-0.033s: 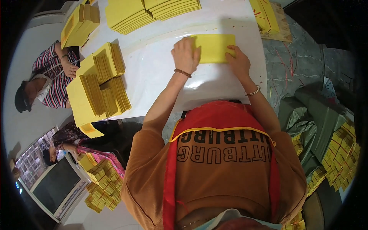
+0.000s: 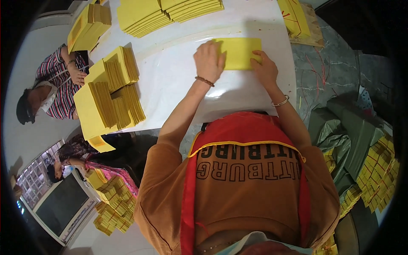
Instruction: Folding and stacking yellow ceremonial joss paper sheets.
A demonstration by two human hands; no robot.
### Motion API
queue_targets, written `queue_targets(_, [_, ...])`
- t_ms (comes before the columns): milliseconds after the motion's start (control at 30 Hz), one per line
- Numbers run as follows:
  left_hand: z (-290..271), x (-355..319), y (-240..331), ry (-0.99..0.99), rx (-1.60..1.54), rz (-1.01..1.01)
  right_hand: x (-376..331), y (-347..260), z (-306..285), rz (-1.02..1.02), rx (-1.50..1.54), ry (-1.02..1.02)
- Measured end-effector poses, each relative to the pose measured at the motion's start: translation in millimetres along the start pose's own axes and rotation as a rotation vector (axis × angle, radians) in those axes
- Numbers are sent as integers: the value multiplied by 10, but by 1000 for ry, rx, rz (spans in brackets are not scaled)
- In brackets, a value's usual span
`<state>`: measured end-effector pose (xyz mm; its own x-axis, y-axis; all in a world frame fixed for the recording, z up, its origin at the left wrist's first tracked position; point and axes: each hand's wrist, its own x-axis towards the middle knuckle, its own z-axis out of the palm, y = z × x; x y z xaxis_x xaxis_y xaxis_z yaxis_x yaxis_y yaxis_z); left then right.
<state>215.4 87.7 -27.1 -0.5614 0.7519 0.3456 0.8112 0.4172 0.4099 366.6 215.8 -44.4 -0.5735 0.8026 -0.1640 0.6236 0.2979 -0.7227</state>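
A flat rectangular piece of yellow paper [image 2: 239, 54] lies on the white tabletop in front of me. My left hand [image 2: 208, 61] rests over its left edge, fingers bent downward and the thumb spread apart onto the paper. At the right edge, my right hand [image 2: 266, 69] holds the paper, its thumb and fingertips at the border. Whether the paper is one sheet or several layers cannot be made out.
Stacks of yellow paper [image 2: 102, 102] stand on the table's left, with more fanned piles [image 2: 170, 17] at the far side. A person in a striped shirt [image 2: 54, 85] is at the left; another person [image 2: 76, 153] is lower left. Yellow bundles [image 2: 378, 174] and green plastic sheeting [image 2: 340, 131] lie right.
My left hand has shifted slightly to the right, a little further over the paper. The right hand and the paper have hardly moved.
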Motion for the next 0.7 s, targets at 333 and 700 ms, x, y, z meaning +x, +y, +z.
queue_targets(333, [448,-20,15,-176,107,242,-12,-62,-39,33,14,-51])
queue_targets(700, [418,-28,85,-222,213,244,4,45,27,-99,40,40])
